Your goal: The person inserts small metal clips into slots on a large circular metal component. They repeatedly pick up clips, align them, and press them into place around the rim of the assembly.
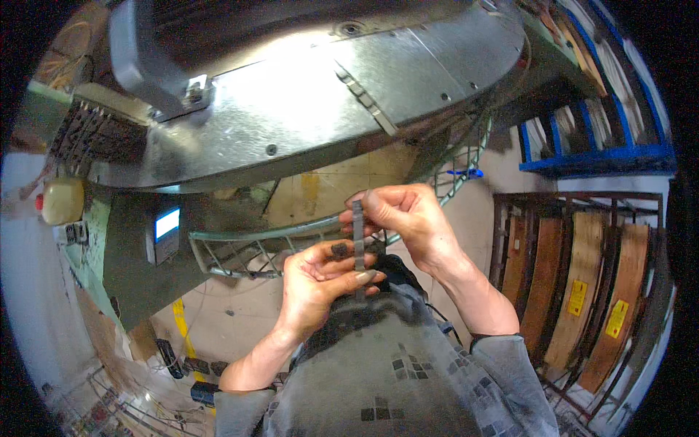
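Observation:
In front of my chest, a narrow grey metal strip [358,237] with a stepped edge stands nearly upright between my hands. My left hand [309,291] pinches its lower end, thumb on one side and fingers behind. The thumb and fingers of my right hand [408,218] are closed on the upper end. A small dark block-like piece [339,250] shows at the fingers of my left hand; I cannot make out what it is. Beyond my hands, a similar notched metal strip [366,99] lies on the shiny steel machine bed [247,120], reaching its near edge.
A grey upright machine part [142,62] rises at the bed's left. Below the bed runs a pale green lattice rail [240,237]. At left are a lit screen [167,224] and a yellowish box [63,201] with a red button. Wooden boards [575,291] and blue racks [597,160] stand at right.

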Tool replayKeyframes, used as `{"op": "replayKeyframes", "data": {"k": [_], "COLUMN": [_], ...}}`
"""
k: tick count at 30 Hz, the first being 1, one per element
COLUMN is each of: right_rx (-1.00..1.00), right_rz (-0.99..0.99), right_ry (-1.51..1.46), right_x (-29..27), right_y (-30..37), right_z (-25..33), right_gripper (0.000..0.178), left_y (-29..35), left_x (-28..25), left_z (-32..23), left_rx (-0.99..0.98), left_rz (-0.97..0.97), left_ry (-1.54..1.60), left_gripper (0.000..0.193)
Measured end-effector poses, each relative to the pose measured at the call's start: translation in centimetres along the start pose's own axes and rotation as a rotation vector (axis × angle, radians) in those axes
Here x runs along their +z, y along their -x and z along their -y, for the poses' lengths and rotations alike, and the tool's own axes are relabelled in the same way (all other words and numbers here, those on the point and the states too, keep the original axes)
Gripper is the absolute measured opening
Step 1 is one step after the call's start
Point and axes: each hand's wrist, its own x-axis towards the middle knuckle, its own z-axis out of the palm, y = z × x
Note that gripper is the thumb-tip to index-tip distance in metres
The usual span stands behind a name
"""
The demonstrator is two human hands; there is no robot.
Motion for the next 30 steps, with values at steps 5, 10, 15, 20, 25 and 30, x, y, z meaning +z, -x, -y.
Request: {"op": "replayKeyframes", "data": {"k": [5,10,15,20,25,30], "right_rx": [-0.048,-0.031,-0.057,-0.05,-0.051,-0.052], "right_rz": [-0.028,-0.061,-0.041,-0.029,-0.018,-0.017], "right_ry": [-0.014,-0.018,-0.075,-0.099,-0.081,-0.08], "right_x": [-2.1,-4.0,-5.7,-6.9,-7.5,-7.5], "right_y": [2.6,4.8,6.5,7.7,8.6,9.1], "right_z": [-0.6,-1.4,-2.2,-2.8,-3.2,-3.5], "right_gripper": [0.021,0.023,0.025,0.026,0.027,0.027], "left_y": [0.0,0.2,0.5,1.0,1.4,1.8], "left_x": [1.6,3.3,5.0,6.2,6.8,7.1], "left_z": [2.3,4.0,5.5,6.6,7.2,7.7], "left_rx": [-0.044,-0.05,-0.088,-0.111,-0.132,-0.138], "left_rz": [0.038,0.077,0.091,0.101,0.098,0.09], "left_ry": [-0.019,-0.061,-0.054,-0.013,-0.029,-0.02], "left_gripper": [0.035,0.036,0.04,0.04,0.041,0.04]}}
